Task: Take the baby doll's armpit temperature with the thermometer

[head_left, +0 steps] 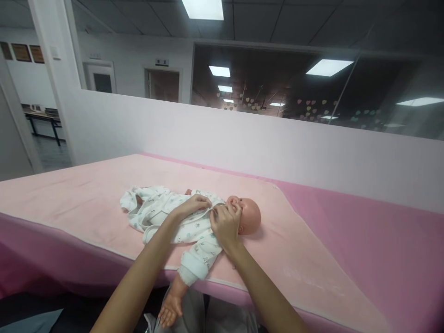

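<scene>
Two hands meet at the neck of a doll in the head view. The doll (pixel 250 216) lies on its back on a pale pink towel (pixel 86 199) spread over the table (pixel 388 245), which is covered in a darker pink. Its head points right and its legs left, and it lies nearer the near edge than the far one. It wears a white printed baby suit (pixel 161 210).

My left hand (pixel 192 206) lies on the chest of the suit, fingers bent with the tips at the neckline. I cannot tell whether they pinch the cloth or only press on it. My right hand (pixel 225 225) sits just beside it, under the doll's chin, fingers closed on the edge of the neckline.

One arm (pixel 176 289) of the doll hangs over the near edge of the table, its bare hand open. Behind the table runs a low white wall (pixel 277 143) with dark glass above it.
</scene>
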Demonstrator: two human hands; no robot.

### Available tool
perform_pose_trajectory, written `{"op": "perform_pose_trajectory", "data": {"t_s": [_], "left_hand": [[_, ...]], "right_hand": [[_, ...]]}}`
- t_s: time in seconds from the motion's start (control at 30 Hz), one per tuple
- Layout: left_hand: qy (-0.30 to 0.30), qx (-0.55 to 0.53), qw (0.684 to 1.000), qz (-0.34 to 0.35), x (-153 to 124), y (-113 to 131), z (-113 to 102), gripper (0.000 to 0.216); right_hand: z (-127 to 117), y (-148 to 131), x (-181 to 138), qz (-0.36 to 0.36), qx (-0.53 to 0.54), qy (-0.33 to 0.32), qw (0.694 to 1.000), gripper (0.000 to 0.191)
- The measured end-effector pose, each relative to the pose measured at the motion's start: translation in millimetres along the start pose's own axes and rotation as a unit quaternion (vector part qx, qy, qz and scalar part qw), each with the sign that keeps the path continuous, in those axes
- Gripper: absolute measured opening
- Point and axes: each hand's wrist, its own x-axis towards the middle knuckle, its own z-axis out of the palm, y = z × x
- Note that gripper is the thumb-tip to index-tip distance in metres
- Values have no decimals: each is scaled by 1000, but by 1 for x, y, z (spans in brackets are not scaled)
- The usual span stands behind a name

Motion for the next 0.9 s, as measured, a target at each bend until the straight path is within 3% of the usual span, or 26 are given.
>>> {"op": "perform_pose_trajectory", "data": {"t_s": [0.5,0.9], "left_hand": [[22,-5,1000,15,-2,-1,1,20],[1,19,1000,23,-6,5,-2,35]], "right_hand": [[-2,2,1,-8,2,-12,1000,14],[5,4,0,-13,-18,19,1000,15]]}}
